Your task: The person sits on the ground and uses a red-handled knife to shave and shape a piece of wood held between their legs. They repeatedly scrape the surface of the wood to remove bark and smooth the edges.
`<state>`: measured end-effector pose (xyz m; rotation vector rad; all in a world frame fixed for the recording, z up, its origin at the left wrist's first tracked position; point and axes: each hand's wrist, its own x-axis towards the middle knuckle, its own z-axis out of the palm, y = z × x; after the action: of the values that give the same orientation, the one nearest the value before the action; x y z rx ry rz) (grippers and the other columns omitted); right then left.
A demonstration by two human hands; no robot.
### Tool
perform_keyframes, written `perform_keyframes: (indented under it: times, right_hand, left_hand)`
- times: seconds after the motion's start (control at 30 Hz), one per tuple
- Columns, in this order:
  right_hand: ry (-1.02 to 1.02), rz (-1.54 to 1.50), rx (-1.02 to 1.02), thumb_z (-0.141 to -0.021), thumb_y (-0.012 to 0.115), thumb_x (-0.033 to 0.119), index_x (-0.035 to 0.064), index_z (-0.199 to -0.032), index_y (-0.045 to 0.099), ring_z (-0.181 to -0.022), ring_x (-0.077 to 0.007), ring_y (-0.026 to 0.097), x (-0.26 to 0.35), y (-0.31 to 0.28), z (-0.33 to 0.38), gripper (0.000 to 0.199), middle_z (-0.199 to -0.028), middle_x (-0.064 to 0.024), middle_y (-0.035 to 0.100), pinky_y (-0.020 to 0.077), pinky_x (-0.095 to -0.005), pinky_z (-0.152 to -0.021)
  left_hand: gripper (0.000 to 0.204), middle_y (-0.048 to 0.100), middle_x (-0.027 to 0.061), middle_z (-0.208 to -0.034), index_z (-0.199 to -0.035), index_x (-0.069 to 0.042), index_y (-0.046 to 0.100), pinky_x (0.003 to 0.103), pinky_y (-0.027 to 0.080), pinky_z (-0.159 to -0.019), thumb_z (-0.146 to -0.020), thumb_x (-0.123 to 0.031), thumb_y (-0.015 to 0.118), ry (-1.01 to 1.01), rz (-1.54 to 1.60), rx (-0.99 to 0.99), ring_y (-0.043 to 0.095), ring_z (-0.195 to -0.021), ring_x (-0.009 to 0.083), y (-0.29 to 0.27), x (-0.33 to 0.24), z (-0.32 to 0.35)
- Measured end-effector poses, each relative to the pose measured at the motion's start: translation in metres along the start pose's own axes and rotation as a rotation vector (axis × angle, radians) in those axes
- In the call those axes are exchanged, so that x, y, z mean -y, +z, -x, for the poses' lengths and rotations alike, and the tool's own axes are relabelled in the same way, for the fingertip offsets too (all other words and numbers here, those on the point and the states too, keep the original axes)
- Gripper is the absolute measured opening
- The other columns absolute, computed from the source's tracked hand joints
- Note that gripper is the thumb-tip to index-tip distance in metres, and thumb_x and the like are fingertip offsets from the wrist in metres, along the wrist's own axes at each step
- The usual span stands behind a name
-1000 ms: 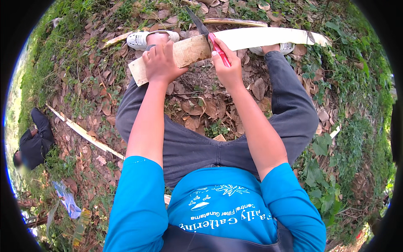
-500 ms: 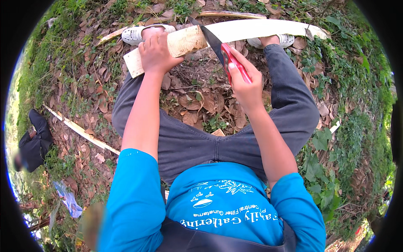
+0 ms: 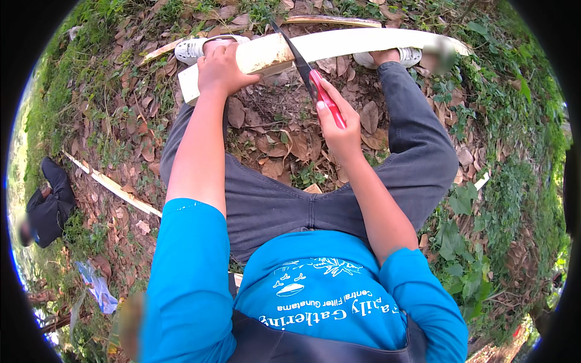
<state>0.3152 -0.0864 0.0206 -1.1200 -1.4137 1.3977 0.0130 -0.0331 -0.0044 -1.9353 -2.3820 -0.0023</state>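
Observation:
My left hand (image 3: 219,71) grips a short pale wooden block (image 3: 264,53), its fingers over the far side and the thumb on the near side. In my right hand (image 3: 340,126) is the red handle (image 3: 330,100) of a hand saw, whose dark tapered blade (image 3: 298,55) slants away to the upper left. The blade lies against the block's right end. To the right of the blade stretches a long, pale, smooth plank (image 3: 375,39); whether it joins the block behind the blade is hidden.
White shoes (image 3: 192,49) stand at both ends of the wood, under my bent legs. Thin wooden strips (image 3: 118,189) lie among dry leaves and green plants. A person in dark clothes (image 3: 51,206) is at the far left, above a crumpled plastic wrapper (image 3: 100,289).
My right hand has drawn the saw slightly toward me and left. The block has tilted a little under my left hand, showing more of its near side.

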Motion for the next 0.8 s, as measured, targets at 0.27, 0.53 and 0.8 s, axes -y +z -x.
perform_keyframes:
  times: [0.27,0.53,0.8]
  right_hand:
    - [0.083,-0.056,-0.013,-0.102,0.064,0.006,-0.0025,-0.145,0.063,-0.121,-0.0169,0.067,0.045,-0.029,0.028,0.043,-0.136,-0.0172,0.071,0.0502,-0.0294,-0.104]
    - [-0.058,0.176,-0.116,-0.098,0.070,0.020,0.0087,-0.140,0.072,-0.097,-0.0145,0.071,-0.019,0.050,-0.176,0.044,-0.114,-0.0133,0.078,0.0552,-0.0276,-0.087]
    - [-0.084,-0.062,-0.090,-0.101,0.068,0.011,0.0037,-0.144,0.066,-0.111,-0.0141,0.068,-0.028,0.027,-0.086,0.044,-0.130,-0.0120,0.074,0.0531,-0.0281,-0.098]
  left_hand:
    - [0.102,0.067,0.0126,-0.132,-0.145,-0.017,0.060,0.049,0.038,-0.113,-0.061,-0.066,0.090,-0.027,-0.018,-0.124,0.059,-0.132,0.0263,0.005,0.001,0.019]
    - [0.108,0.066,0.0101,-0.131,-0.149,-0.019,0.056,0.048,0.040,-0.111,-0.058,-0.064,0.092,0.020,0.035,-0.171,0.060,-0.127,0.0276,0.002,-0.027,0.008]
    - [0.105,0.061,0.0062,-0.129,-0.145,-0.020,0.054,0.053,0.035,-0.115,-0.059,-0.067,0.090,0.026,-0.022,-0.208,0.056,-0.127,0.0265,0.001,-0.032,0.038]
